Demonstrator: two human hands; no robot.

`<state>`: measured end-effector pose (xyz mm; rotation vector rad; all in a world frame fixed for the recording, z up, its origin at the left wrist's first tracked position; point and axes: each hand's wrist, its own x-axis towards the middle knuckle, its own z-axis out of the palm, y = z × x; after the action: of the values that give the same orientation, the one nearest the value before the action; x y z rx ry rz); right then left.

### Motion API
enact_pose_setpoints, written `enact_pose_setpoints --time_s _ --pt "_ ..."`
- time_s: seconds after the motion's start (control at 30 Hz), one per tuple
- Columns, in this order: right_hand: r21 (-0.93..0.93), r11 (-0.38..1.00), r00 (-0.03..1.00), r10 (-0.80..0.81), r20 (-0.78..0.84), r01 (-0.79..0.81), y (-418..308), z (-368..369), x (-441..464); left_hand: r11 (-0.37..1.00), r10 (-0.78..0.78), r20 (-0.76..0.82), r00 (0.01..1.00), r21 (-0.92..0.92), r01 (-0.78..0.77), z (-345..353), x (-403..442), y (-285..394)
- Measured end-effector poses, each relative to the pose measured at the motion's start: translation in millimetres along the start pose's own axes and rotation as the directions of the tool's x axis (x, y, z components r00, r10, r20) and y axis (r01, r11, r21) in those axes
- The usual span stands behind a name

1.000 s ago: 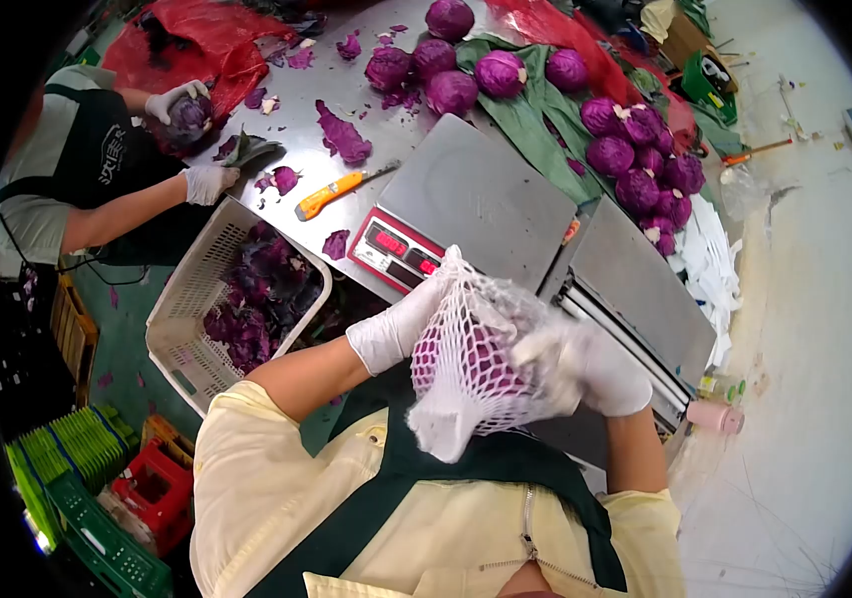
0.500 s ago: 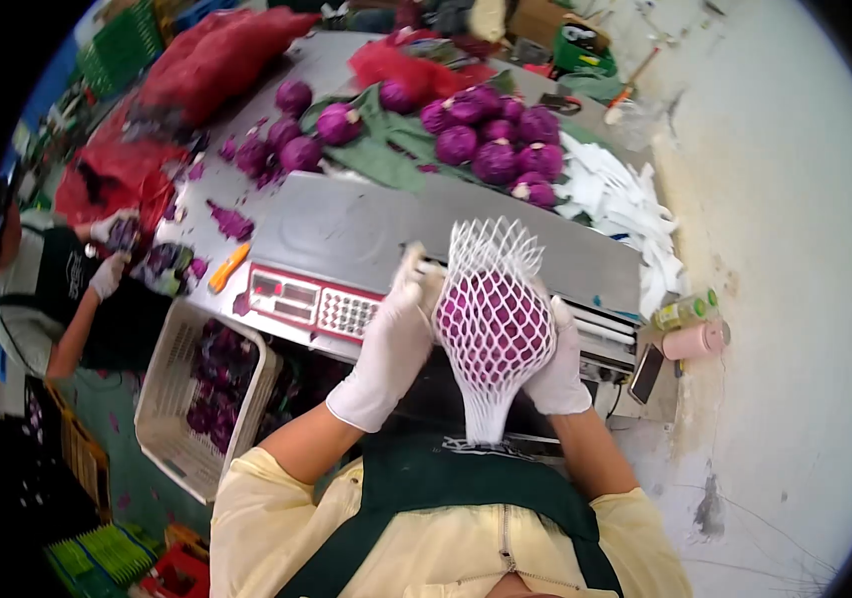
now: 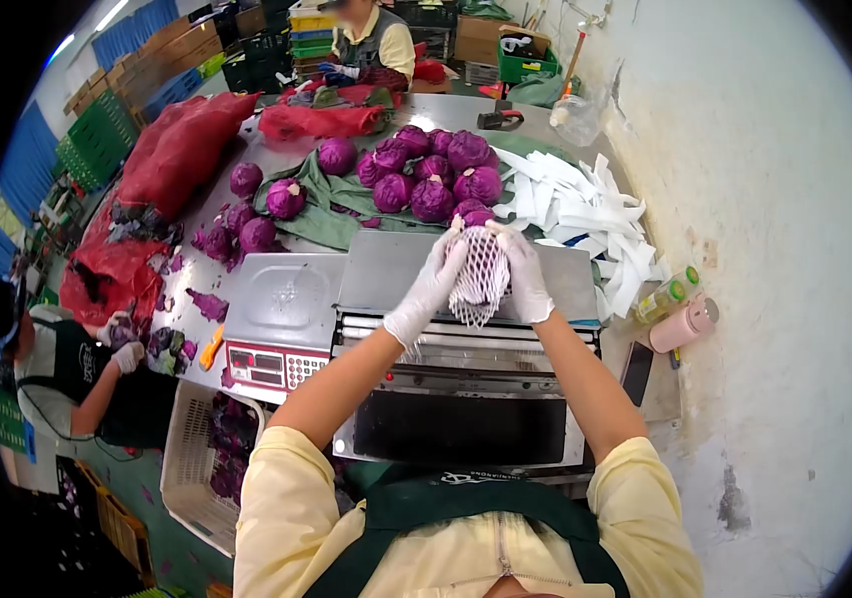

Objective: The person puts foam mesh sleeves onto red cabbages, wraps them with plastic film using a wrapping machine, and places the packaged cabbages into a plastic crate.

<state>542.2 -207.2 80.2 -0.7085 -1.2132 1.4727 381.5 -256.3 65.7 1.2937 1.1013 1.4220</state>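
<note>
In the head view, a red cabbage in a white foam net sleeve (image 3: 480, 267) is held out over the metal top of a wrapping machine (image 3: 376, 274), close to the pile of red cabbages (image 3: 433, 199). My left hand (image 3: 433, 289), in a white glove, closes on its left side. Gloved too, my right hand (image 3: 525, 271) grips the opposite side. The sleeve's loose mesh end hangs toward me. Beyond my fingertips, purple cabbage shows, and I cannot tell where the held head ends and the pile begins.
White foam sleeves (image 3: 585, 204) lie right of the pile. Left of the machine is a scale (image 3: 281, 299) with a red panel; a crate (image 3: 186, 468) of leaves stands below. A phone (image 3: 636, 373) and pink bottle (image 3: 685, 325) sit right. Co-workers are at left (image 3: 77, 369) and back (image 3: 374, 45).
Both hands have carried the netted cabbage away from my chest, forward to the pile's near edge. The sleeve's loose end is now shorter in view. The camera view has tilted up.
</note>
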Motion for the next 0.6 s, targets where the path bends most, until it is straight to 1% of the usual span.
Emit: enact_pose_setpoints --time_s 0.03,0.07,0.1,0.17,0.2,0.23,0.27,0.3,0.33,0.37,0.4,0.43,0.5,0.53,0.57,0.6 --pt "-0.136 0.99 0.999 -0.033 0.033 0.037 8 -5 -1 0.997 -0.005 -0.031 1.0 0.083 0.008 -1 0 -25" --pt "-0.084 0.996 0.999 0.036 0.037 -0.033 13 -7 -1 0.995 0.023 -0.014 1.0 0.098 -0.021 1 -8 -30" --pt "-0.018 0.999 0.996 0.038 0.078 -0.037 14 -14 -2 0.993 0.05 0.005 0.999 0.111 -0.05 1 -10 -35" --pt "-0.163 0.986 0.991 -0.007 0.135 0.03 7 -15 1 0.947 -0.136 0.015 0.991 0.295 0.125 -5 -6 -2" --pt "-0.21 0.977 0.995 -0.001 0.096 0.022 4 -12 -3 0.991 -0.035 -0.066 0.997 0.125 0.043 -4 0 -2" --pt "-0.256 0.967 0.998 -0.003 0.06 0.019 2 -11 -3 0.993 -0.117 -0.133 0.984 0.016 0.12 -4 4 26" --pt "-0.271 0.962 1.0 -0.007 -0.028 -0.001 9 -14 -3 0.995 -0.101 -0.105 0.989 -0.005 0.101 -6 11 20" --pt "-0.199 0.974 0.985 0.079 -0.152 -0.109 19 -15 -11 0.996 -0.084 -0.077 0.993 -0.028 0.082 -8 17 11" --pt "-0.1 0.983 0.977 0.138 -0.164 -0.156 28 -7 -18 0.936 -0.283 0.106 0.953 -0.187 0.298 -10 17 -7" --pt "0.0 0.981 0.966 0.192 -0.173 -0.195 29 4 -22 0.929 -0.297 0.102 0.949 -0.2 0.312 -3 16 -5" --pt "0.004 0.968 0.943 0.245 -0.224 -0.25 21 2 -22 0.901 -0.339 0.073 0.938 -0.263 0.346 6 14 -2" --pt "-0.079 0.983 0.98 0.157 -0.12 -0.167 13 -5 -14 0.866 -0.388 0.045 0.92 -0.323 0.381 13 10 0" --pt "-0.139 0.97 0.98 0.197 -0.041 -0.201 31 -27 11 0.862 -0.365 -0.082 0.927 -0.407 0.303 30 3 -2" --pt "-0.002 0.953 0.953 0.303 -0.022 -0.303 23 -24 10 0.867 -0.391 -0.151 0.908 -0.392 0.308 31 5 -4" --pt "-0.005 0.935 0.935 0.355 -0.014 -0.356 25 -27 12 0.87 -0.415 -0.085 0.906 -0.328 0.367 26 6 8" --pt "-0.103 0.958 0.963 0.268 -0.014 -0.268 27 -31 8 0.886 -0.414 -0.067 0.908 -0.257 0.385 20 5 22"
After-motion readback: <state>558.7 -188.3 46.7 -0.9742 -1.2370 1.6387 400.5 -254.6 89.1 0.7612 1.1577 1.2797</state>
